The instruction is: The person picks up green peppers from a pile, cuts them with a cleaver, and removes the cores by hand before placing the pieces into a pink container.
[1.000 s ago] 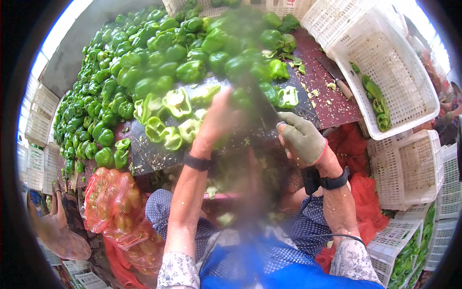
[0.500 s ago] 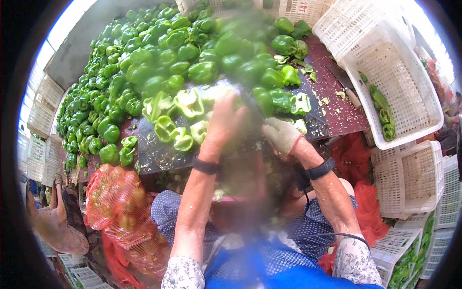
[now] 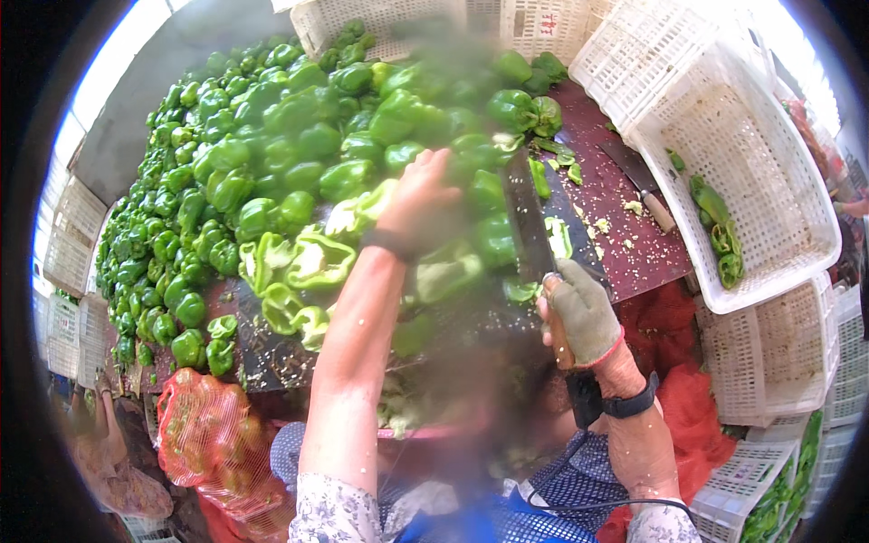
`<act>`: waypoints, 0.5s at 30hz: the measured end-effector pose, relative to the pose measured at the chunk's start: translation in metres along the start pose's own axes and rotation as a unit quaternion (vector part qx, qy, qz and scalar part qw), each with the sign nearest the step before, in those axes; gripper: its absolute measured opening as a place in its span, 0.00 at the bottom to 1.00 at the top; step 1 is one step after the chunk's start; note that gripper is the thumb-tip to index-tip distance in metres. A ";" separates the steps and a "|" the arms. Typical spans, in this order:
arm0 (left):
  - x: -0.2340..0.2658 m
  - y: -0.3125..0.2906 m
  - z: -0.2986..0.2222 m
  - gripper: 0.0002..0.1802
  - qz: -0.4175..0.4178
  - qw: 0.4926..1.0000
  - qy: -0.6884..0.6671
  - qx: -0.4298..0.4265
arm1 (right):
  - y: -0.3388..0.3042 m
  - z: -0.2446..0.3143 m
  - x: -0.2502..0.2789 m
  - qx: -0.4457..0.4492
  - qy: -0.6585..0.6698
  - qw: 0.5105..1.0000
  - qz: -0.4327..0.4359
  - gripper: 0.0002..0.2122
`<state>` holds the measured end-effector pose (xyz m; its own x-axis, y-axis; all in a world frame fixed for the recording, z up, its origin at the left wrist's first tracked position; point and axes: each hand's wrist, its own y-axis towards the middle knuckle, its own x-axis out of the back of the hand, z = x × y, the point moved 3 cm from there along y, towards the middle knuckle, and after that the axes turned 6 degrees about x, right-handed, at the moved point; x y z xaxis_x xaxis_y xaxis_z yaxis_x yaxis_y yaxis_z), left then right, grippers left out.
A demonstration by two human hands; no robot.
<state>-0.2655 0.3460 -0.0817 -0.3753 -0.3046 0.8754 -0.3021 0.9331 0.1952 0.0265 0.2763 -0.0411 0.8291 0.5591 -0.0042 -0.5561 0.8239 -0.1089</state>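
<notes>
My right hand (image 3: 584, 312), in a pale work glove, grips a knife by its wooden handle. The broad dark blade of the knife (image 3: 528, 213) points away from me, beside whole green bell peppers (image 3: 493, 237). My bare left hand (image 3: 416, 201) reaches over the near part of the pepper pile, its fingers parted from the thumb. Nothing shows in it, though a smear on the picture softens its outline. Close to its fingertips lies a whole bell pepper (image 3: 403, 156). Cut, hollow pepper pieces (image 3: 321, 261) lie to the left of my left forearm.
A big heap of green bell peppers (image 3: 226, 154) covers the table's left and far side. A second knife (image 3: 647, 190) lies near a white crate (image 3: 742, 172) holding a few peppers. Seeds dot the dark red tabletop (image 3: 625, 244). A red mesh sack (image 3: 213, 430) stands at lower left.
My left hand has moved farther away from me, over the pile. The right hand has shifted right and nearer, and the knife blade now shows clearly, pointing away.
</notes>
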 end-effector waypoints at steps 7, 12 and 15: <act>-0.013 0.043 0.021 0.40 0.017 0.975 -0.218 0.034 | -0.004 0.002 0.008 -0.039 -0.017 0.997 0.072 0.14; -0.009 0.015 0.056 0.30 0.058 0.828 -0.536 0.157 | -0.024 0.008 0.006 -0.066 -0.170 0.937 0.297 0.17; 0.055 -0.031 0.028 0.24 -0.006 0.893 -0.446 -0.058 | -0.025 -0.013 0.000 0.139 -0.247 0.878 0.386 0.18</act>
<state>-0.3012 0.2954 -0.0522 -0.9368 -0.2987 0.1824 -0.2385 0.9262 0.2921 0.0413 0.2551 -0.0510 0.1111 0.8759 0.4695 -0.9908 0.1341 -0.0157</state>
